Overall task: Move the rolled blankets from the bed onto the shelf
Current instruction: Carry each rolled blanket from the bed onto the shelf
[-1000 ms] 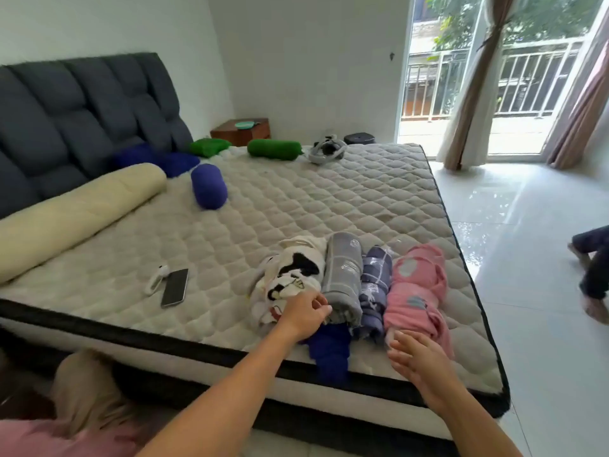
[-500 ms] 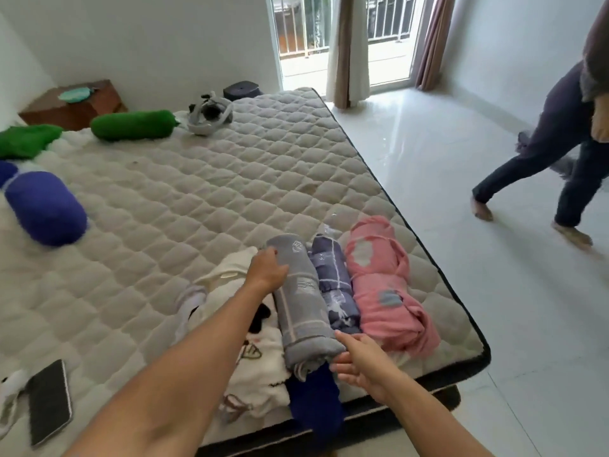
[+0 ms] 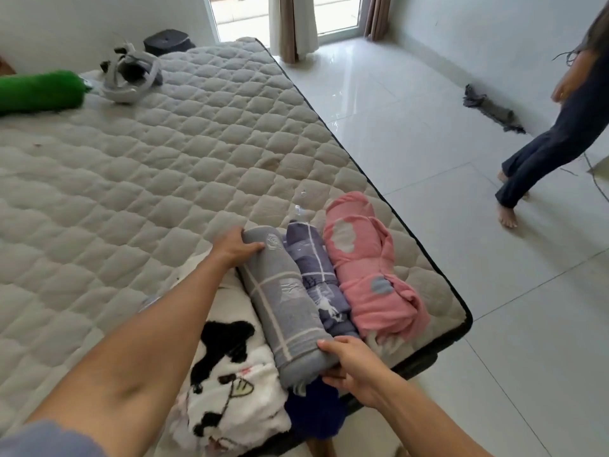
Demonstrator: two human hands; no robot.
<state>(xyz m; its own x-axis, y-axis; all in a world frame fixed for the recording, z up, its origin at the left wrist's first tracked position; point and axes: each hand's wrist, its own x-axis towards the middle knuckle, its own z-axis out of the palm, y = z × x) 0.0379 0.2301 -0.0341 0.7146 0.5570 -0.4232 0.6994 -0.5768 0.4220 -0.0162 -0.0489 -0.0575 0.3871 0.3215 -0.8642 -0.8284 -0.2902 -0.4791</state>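
Note:
Several rolled blankets lie side by side at the near right corner of the bed [image 3: 164,166]. A grey checked roll [image 3: 283,298] sits in the middle; my left hand [image 3: 235,247] grips its far end and my right hand [image 3: 349,364] grips its near end. To its right lie a purple checked roll [image 3: 316,278] and a pink roll [image 3: 365,268]. A white plush blanket with black patches [image 3: 227,384] lies to its left, and a dark blue cloth [image 3: 316,413] hangs under its near end. No shelf is in view.
A green bolster [image 3: 39,90] and a white headset [image 3: 130,72] lie at the far end of the bed. A person in dark trousers [image 3: 543,150] stands on the tiled floor at the right, near a grey rag [image 3: 491,110]. Curtains [image 3: 293,24] hang by the glass door.
My view has swung right and closer to the rolls. My left hand has slid to the grey roll's far end and my right hand has closed on its near end. The person has walked further right.

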